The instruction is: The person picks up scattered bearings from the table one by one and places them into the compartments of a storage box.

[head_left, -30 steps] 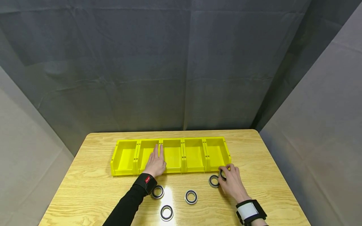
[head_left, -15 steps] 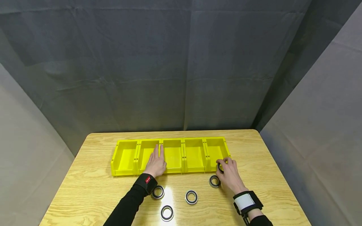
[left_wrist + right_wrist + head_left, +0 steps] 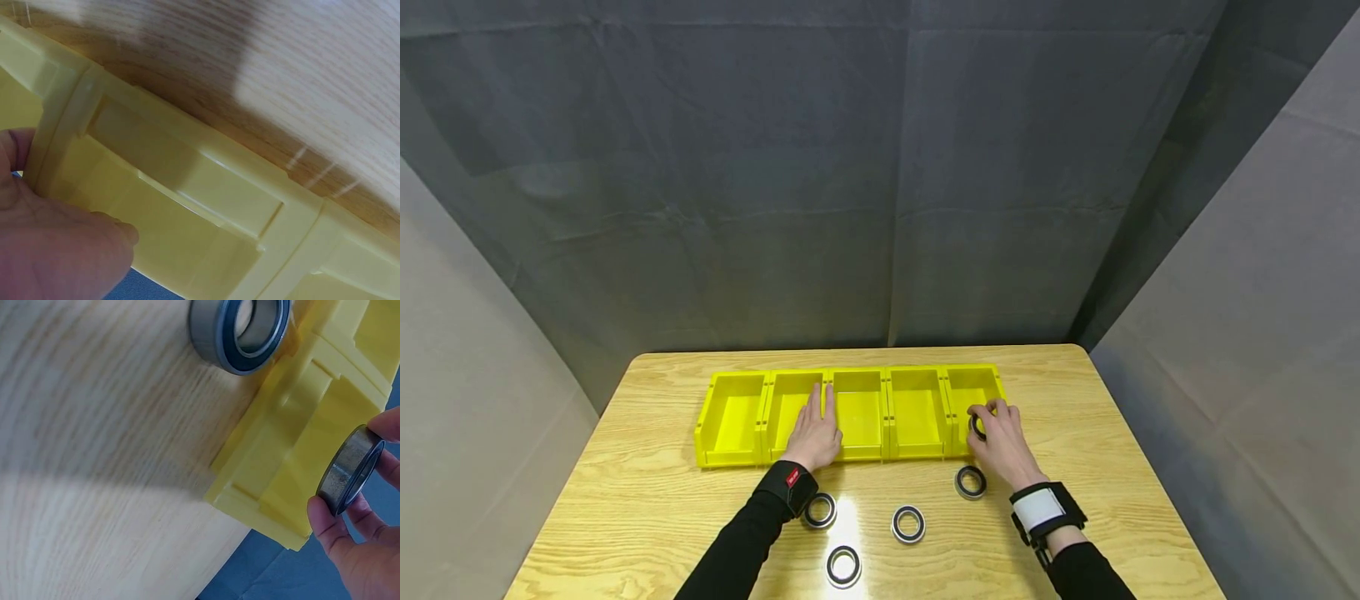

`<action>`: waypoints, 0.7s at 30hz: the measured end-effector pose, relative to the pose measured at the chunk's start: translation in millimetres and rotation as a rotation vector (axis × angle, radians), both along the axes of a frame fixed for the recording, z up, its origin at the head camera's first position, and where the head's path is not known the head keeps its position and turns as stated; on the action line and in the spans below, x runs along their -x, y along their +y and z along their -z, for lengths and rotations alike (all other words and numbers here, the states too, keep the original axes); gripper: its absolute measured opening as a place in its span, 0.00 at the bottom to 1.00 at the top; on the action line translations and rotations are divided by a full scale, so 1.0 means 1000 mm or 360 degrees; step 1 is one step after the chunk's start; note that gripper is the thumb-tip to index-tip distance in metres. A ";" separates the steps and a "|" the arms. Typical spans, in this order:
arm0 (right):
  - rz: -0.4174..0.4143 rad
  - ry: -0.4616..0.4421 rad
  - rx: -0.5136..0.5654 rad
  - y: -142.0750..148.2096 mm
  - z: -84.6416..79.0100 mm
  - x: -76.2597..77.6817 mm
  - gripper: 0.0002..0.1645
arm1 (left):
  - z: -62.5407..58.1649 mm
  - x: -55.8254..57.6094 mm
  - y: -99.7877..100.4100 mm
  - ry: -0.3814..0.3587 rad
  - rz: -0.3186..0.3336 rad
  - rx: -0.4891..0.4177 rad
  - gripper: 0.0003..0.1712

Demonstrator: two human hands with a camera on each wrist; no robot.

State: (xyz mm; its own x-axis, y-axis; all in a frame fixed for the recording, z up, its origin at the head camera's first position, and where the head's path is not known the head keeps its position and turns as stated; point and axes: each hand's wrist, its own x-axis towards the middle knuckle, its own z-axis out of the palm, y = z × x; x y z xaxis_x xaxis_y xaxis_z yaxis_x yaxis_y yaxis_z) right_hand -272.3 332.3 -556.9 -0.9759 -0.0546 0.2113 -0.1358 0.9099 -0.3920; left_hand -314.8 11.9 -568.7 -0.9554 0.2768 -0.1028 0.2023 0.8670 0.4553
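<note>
My right hand [image 3: 1002, 446] pinches a ball bearing [image 3: 347, 467], a metal ring with dark seals, between thumb and fingers. It holds the ring tilted over the rightmost bin [image 3: 294, 456] of a yellow bin row [image 3: 917, 450]. On the table just below that bin lies another bearing [image 3: 209, 331]. My left hand [image 3: 812, 437] rests across the divider between the second and third bins from the left, its fingers straight and spread. In the left wrist view its thumb side [image 3: 69, 250] lies against the yellow bin wall [image 3: 181, 156]. The fingertips there are partly hidden.
Three more bearings lie on the wooden table [image 3: 647, 517]: one bearing [image 3: 831, 521] beside the left wrist, one bearing [image 3: 897, 532] in the middle, one bearing [image 3: 832, 577] near the front. A grey cloth [image 3: 880, 183] hangs behind the table.
My right hand has moved up and left with the bearing, from the table beside the bins to over the rightmost bin. The left hand has stayed in place.
</note>
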 end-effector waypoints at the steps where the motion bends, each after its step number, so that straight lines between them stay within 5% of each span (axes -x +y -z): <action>1: -0.0004 0.0003 -0.0003 0.000 0.000 0.002 0.18 | -0.001 0.000 0.000 -0.0003 -0.0001 0.0003 0.45; 12: -0.0026 -0.0002 -0.0010 -0.003 0.003 0.018 0.17 | 0.000 -0.001 0.000 0.0020 0.0005 -0.0052 0.44; 21: 0.0033 -0.0180 -0.0037 -0.007 0.006 0.029 0.18 | 0.002 0.000 -0.001 0.0019 0.0005 -0.0043 0.45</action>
State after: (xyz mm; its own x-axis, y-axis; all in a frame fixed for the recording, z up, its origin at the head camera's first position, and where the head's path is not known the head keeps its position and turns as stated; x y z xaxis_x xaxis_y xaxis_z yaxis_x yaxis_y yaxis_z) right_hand -301.0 325.4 -562.8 -0.9944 -0.0376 0.0988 -0.0728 0.9211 -0.3825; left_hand -314.6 11.0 -570.3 -0.9556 0.2824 -0.0838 0.2106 0.8539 0.4760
